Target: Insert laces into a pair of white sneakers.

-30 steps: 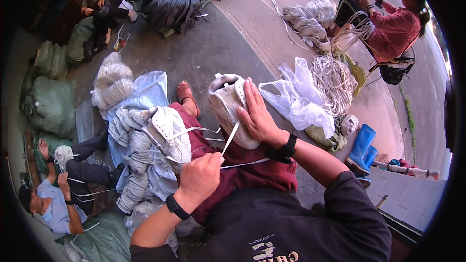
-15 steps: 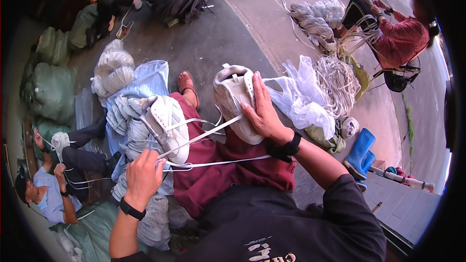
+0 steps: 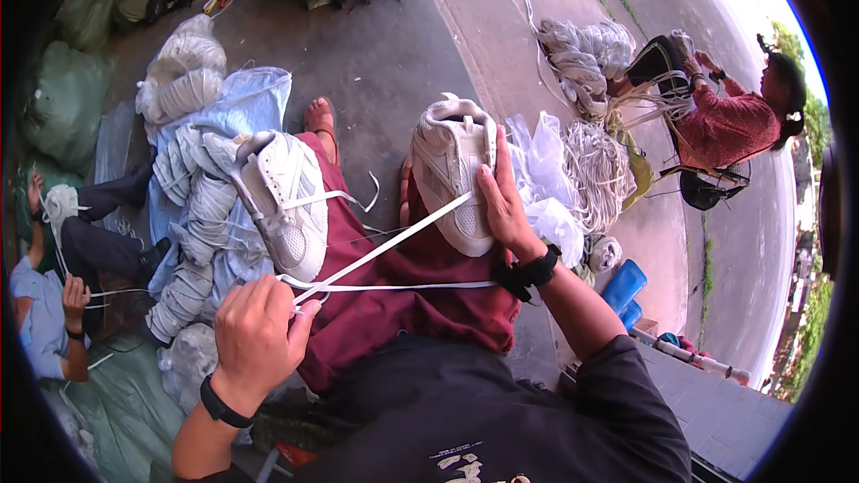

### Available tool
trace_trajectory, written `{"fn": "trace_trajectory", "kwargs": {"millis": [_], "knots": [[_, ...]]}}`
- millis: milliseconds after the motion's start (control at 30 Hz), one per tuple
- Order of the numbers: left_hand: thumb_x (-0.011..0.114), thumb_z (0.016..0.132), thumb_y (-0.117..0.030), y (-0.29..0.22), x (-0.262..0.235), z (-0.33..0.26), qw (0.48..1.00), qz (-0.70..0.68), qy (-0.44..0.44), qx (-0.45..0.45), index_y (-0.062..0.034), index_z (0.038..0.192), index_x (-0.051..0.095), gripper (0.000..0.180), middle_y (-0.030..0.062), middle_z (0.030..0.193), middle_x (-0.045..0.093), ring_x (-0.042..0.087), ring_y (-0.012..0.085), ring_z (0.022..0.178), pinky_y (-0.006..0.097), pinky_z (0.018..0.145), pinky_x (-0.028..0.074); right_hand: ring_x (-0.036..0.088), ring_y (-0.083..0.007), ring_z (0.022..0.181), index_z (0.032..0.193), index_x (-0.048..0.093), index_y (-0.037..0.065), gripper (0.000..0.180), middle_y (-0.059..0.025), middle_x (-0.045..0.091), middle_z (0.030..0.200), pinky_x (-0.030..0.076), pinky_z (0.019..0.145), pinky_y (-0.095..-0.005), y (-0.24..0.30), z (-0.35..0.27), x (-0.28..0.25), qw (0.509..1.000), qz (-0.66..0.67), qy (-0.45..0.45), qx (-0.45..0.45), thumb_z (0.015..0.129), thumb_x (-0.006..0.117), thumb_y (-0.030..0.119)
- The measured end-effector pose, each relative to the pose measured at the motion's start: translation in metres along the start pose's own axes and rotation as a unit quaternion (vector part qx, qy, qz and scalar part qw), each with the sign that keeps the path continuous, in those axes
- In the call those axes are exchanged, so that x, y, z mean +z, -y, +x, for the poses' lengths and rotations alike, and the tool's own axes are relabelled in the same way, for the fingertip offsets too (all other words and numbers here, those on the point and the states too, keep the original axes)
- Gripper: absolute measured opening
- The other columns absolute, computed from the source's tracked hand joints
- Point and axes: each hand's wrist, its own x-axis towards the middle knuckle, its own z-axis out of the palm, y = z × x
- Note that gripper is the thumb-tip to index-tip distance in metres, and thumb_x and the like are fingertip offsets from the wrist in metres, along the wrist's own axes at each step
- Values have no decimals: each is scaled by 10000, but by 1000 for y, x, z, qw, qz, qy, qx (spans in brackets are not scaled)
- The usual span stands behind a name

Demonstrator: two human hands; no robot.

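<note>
White shoelace (image 3: 394, 241) stretched across the centre of the frame, slanting from the pale shoe (image 3: 456, 188) right of centre to the left hand (image 3: 259, 335) at lower left, whose curled fingers pinched it closed. At centre right, the right hand (image 3: 508, 210) lay along that shoe's side, fingers nearly straight and thumb spread. A second pale shoe (image 3: 300, 233) sat left of centre, beside maroon trousers (image 3: 358, 340).

I see the left hand (image 3: 261, 333) at eight o'clock, curled into a pinch — back side up, the left forearm (image 3: 201, 443) slanting in from seven. The right hand (image 3: 507, 206), at three, stretches flat toward twelve — the right forearm (image 3: 583, 311) angling in from four.
</note>
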Motion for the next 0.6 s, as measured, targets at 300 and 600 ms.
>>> {"fn": "trace_trajectory", "kwargs": {"millis": [300, 600], "knots": [[761, 772, -182, 17, 6, -17, 988, -116, -11, 101, -56, 690, 493, 308, 92, 661, 480, 503, 284, 553, 400, 509, 373, 87, -298, 1513, 1551, 10, -40, 786, -227, 64, 1625, 92, 1214, -369, 3, -4, 36, 995, -94, 0, 37, 1014, 495, 268], [773, 753, -203, 39, 0, -32, 996, -83, -11, 37, -29, 744, 515, 311, 126, 772, 532, 551, 327, 723, 427, 641, 416, 74, -283, 1512, 1552, 17, -39, 743, -218, 79, 1625, 84, 1210, -348, -1, -7, 49, 996, -78, -12, 35, 1039, 452, 277]]}}
